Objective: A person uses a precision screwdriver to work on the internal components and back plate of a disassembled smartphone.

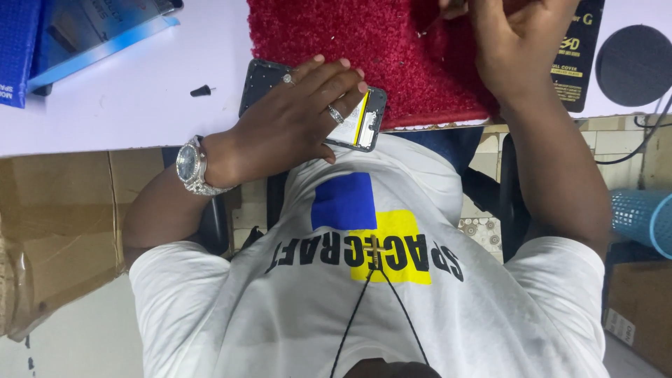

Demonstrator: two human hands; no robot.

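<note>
Seen from above my own chest, my white printed T-shirt [301,308] fills the near ground, a thin black cord [350,315] hanging down its front. To my left stands a brown cardboard box [56,224], and to my right a light blue mesh basket [640,213] lies on its side. Just beyond the shirt, my left hand [294,126], with a silver metal wristwatch [190,164] on the wrist and rings on two fingers, lies open and flat, fingers spread, pressing down on a black smartphone with its back cover off [367,119]. The phone rests at the near edge of the white table [126,105], partly on a deep red fluffy mat [350,35], with its white battery and a yellow strip showing beside my fingertips. A small black bit [201,90] sits on the bare tabletop near the phone's far left corner. Farther out, my right hand [514,42] rests on the mat's right part, well apart from the phone; its fingers run out of view at the top edge, so I cannot tell whether it is open or gripping anything. Just beside it lies a flat black rectangular package with gold print [577,63], then a dark round disc [633,64]. At the far left corner sits a blue cardboard box [84,35]
</note>
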